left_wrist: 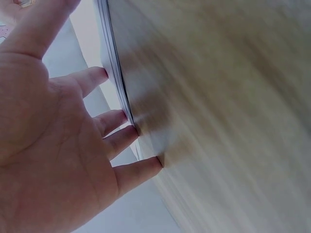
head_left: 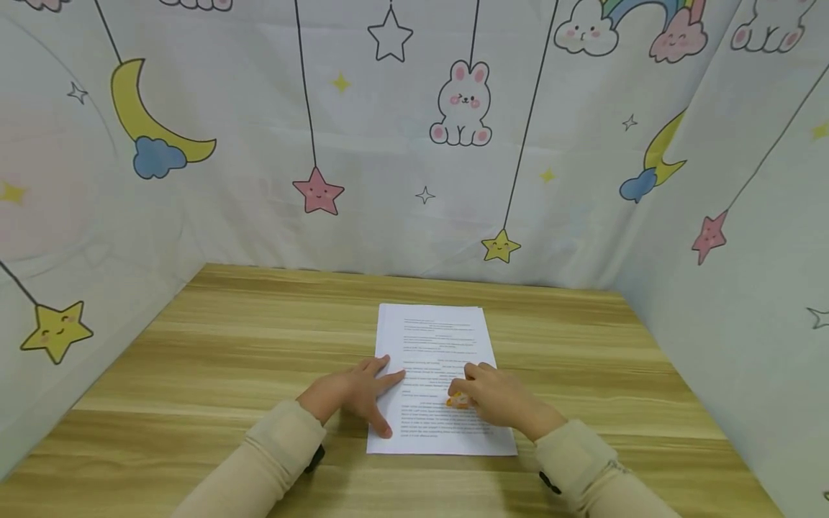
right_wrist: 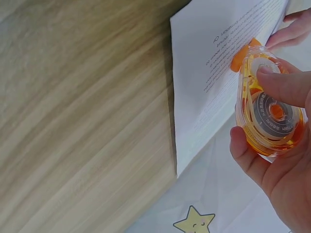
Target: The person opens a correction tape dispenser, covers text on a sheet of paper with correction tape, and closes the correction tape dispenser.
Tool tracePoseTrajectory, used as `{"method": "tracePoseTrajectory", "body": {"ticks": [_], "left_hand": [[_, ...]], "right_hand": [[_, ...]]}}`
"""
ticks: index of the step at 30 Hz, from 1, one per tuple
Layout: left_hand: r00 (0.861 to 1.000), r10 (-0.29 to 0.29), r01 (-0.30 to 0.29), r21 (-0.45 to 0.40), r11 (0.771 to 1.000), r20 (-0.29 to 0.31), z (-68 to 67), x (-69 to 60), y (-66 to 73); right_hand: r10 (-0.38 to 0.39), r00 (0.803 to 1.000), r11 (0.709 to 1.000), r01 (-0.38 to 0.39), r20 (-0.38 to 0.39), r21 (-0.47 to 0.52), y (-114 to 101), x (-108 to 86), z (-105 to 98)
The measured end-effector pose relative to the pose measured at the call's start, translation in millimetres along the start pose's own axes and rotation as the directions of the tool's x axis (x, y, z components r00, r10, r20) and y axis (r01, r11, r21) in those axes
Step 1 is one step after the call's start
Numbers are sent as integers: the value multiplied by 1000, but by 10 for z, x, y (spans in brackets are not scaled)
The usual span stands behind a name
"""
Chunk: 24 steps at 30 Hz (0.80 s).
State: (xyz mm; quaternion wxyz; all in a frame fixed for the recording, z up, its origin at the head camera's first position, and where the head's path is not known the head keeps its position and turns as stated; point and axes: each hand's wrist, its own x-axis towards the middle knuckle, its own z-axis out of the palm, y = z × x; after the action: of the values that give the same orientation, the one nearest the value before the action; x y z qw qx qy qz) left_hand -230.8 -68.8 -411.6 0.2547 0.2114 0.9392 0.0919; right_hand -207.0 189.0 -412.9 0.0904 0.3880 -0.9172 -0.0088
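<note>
A stack of printed paper [head_left: 427, 338] lies on the wooden table, its text upside down in the head view. My left hand [head_left: 364, 391] rests at the stack's left edge with fingers spread over the sheet. In the left wrist view, the fingertips [left_wrist: 127, 174] of that hand reach the table and the stack's side [left_wrist: 116, 68]. My right hand [head_left: 495, 396] grips an orange, see-through correction tape [right_wrist: 272, 114] between thumb and fingers. Its orange tip [right_wrist: 239, 57] is at the printed lines; whether it touches the paper I cannot tell.
The wooden table [head_left: 227, 345] extends around the paper on every side. White curtains [head_left: 401, 216] printed with stars, moons and rabbits enclose the table at the back, left and right. Light sleeves [head_left: 573, 460] cover both forearms.
</note>
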Motion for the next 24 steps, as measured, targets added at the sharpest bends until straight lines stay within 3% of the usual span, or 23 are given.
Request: {"method": "tracePoseTrajectory", "body": {"ticks": [13,24], "left_hand": [[1000,5,-5,2,1000,-3,-3,-24,10],[1000,8,-8,22,1000,7,-12,-34,25]], "right_hand": [[-12,1000,1000,12,22,11,64,-9,15],[9,1000,1000,-9,15,20,186,-199,-35]]}}
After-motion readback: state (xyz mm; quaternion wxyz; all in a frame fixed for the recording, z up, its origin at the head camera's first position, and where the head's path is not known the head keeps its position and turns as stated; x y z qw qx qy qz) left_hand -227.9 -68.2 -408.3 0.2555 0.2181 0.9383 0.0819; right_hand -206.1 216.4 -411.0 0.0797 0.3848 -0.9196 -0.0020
